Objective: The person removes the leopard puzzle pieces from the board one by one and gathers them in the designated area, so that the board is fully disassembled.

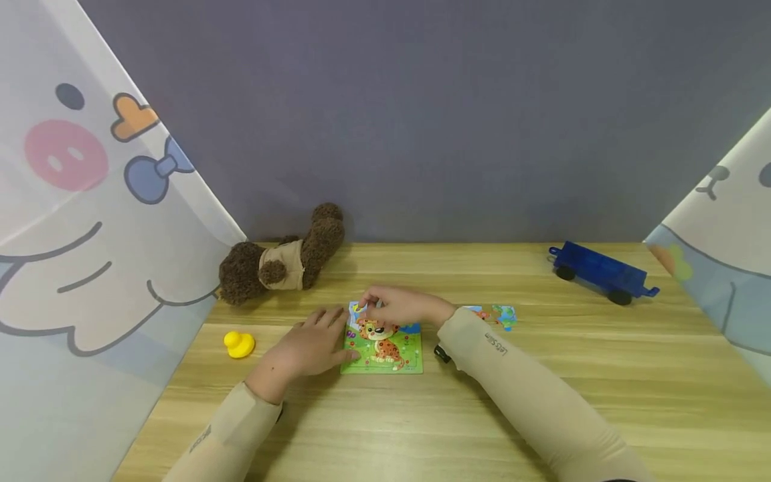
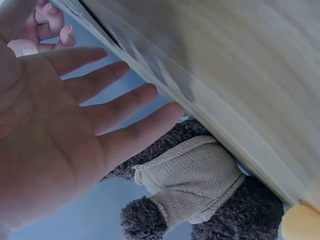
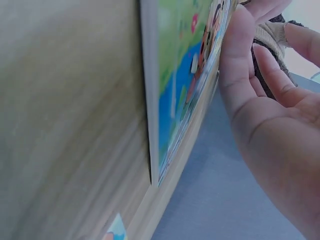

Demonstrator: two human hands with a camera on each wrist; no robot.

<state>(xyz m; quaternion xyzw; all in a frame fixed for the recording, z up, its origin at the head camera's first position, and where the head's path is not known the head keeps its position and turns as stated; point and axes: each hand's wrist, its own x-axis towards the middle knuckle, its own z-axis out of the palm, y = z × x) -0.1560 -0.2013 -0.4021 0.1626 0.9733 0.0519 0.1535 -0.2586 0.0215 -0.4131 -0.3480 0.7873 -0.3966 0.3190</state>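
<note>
A puzzle board (image 1: 385,361) with a spotted cartoon leopard on green grass lies on the wooden table. My left hand (image 1: 313,341) rests with spread fingers at its left side, the thumb over the lower left part. In the left wrist view the fingers of the left hand (image 2: 90,110) look straight, with nothing in them. Over the board's upper edge bends my right hand (image 1: 400,306), its thumb and index close together at the upper left part. The right wrist view shows the right hand (image 3: 280,125) beside the board (image 3: 172,100); whether a piece sits between the fingertips is hidden.
Loose puzzle pieces (image 1: 504,314) lie right of the board, partly behind the right sleeve. A small black object (image 1: 442,353) is beside that forearm. A yellow rubber duck (image 1: 239,344), a brown teddy bear (image 1: 286,264) and a blue toy trailer (image 1: 602,270) are around. A grey wall stands behind.
</note>
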